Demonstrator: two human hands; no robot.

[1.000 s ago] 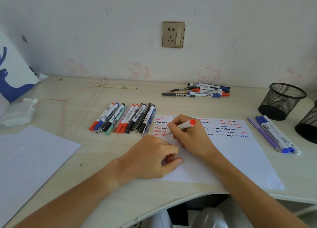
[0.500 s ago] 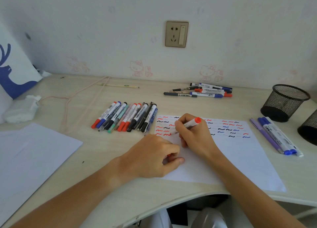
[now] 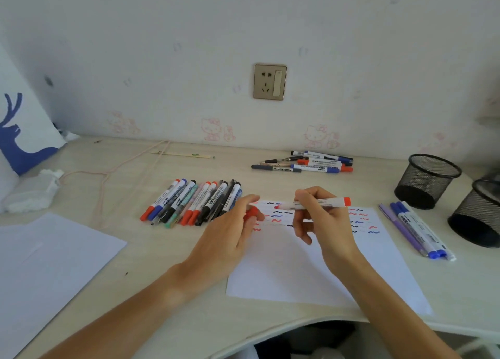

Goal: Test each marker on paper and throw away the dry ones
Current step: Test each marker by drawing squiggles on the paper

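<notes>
My right hand grips a red marker held level above the test paper, its uncapped tip pointing left. My left hand pinches the marker's red cap a short way left of that tip. The paper carries rows of red, blue and black squiggles near its far edge. Left of it lies a row of several markers. A second pile of markers lies near the wall. Three blue and purple pens lie right of the paper.
Two black mesh cups stand at the right. A blank sheet lies at the front left, with a crumpled white bag and a beige cord behind it. A wall socket sits above the desk.
My right hand lifted the red marker off the paper and turned it level. My left hand rose from the paper and brought the red cap toward the tip.
</notes>
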